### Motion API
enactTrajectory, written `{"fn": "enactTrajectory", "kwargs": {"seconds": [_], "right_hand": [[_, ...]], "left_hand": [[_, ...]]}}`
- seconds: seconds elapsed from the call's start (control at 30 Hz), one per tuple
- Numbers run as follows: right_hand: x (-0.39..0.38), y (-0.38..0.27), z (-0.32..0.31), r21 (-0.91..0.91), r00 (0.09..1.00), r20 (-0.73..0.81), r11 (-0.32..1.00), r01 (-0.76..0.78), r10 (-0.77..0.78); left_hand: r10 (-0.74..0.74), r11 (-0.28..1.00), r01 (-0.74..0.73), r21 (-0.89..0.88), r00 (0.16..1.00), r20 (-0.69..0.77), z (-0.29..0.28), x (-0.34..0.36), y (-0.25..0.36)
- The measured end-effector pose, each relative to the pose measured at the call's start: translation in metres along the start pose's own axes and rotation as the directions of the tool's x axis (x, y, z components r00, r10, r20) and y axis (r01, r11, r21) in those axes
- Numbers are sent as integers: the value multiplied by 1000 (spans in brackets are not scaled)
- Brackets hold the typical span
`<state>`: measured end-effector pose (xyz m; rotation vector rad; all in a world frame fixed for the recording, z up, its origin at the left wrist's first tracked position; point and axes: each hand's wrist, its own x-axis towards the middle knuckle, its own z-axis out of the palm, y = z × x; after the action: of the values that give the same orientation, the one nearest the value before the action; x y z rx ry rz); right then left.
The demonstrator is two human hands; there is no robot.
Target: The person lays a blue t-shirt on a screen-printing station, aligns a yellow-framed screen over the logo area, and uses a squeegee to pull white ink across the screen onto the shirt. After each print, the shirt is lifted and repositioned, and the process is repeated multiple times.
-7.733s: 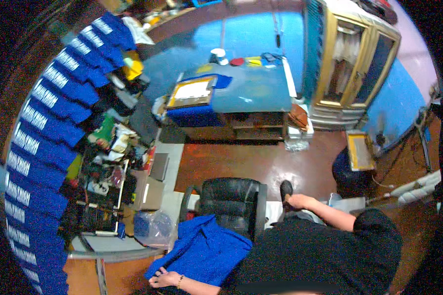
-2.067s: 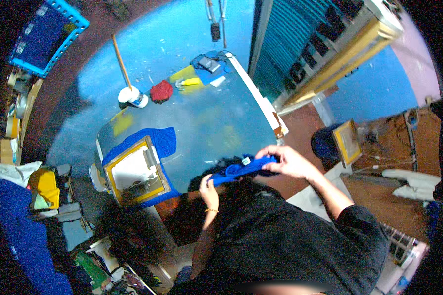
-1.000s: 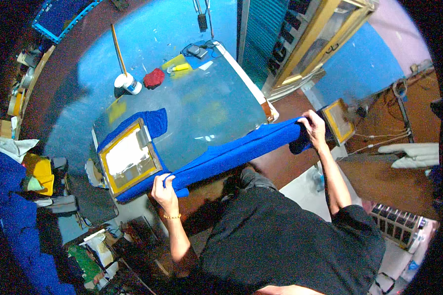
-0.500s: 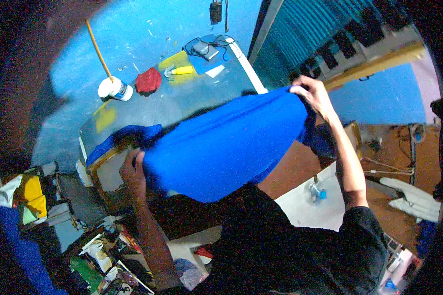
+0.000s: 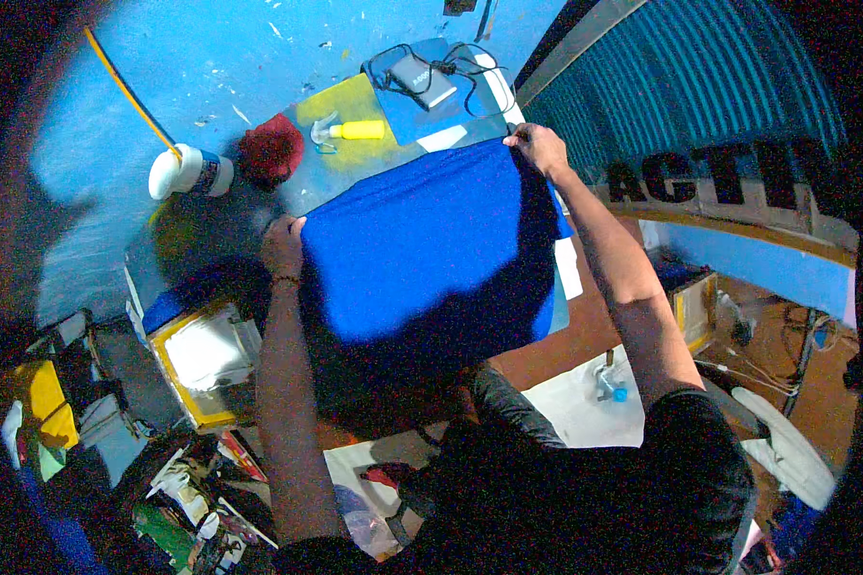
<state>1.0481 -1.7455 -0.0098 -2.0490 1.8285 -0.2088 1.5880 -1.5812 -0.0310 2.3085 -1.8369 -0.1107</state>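
Note:
A bright blue piece of cloth [image 5: 412, 235] is stretched between my two hands over the table. My left hand [image 5: 284, 247] is closed on its left upper corner. At the right upper corner, my right hand [image 5: 539, 149] pinches the fabric between thumb and fingers. The cloth's lower part hangs toward me over the table's near edge, darkened by shadow. Just beyond its upper edge lie a yellow spray bottle [image 5: 360, 129] and a crumpled red cloth [image 5: 270, 151].
A white tub [image 5: 190, 172] with a stick in it lies tilted at the table's far left. A dark box with cables [image 5: 422, 81] rests at the back. Below left stands a yellow-edged frame [image 5: 201, 364], beside a cluttered heap [image 5: 192, 508]. A plastic bottle [image 5: 612, 388] is lower right.
Both hands have moved the blue cloth; it now lies lower and flatter against the tabletop. My right hand has come left, my left hand forward. The view has shifted too.

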Motion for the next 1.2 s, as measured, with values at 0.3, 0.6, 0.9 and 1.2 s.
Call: {"fn": "enactTrajectory", "kwargs": {"seconds": [0.3,0.6,0.9,1.2], "right_hand": [[-111,-110,63,-139,759,-11,753,644,-651],[-89,-29,33,-357,943,-74,892,278,-323],[-216,-97,62,-145,903,-27,896,420,-428],[-269,-35,52,-252,951,80,917,310,-300]], "left_hand": [[448,874,-455,-170,891,-78,-9,-80,176],[163,981,-169,94,984,68,11,-50,83],[157,987,-156,-42,987,44,-5,-196,184],[31,999,-33,20,997,78,-7,-287,87]]}}
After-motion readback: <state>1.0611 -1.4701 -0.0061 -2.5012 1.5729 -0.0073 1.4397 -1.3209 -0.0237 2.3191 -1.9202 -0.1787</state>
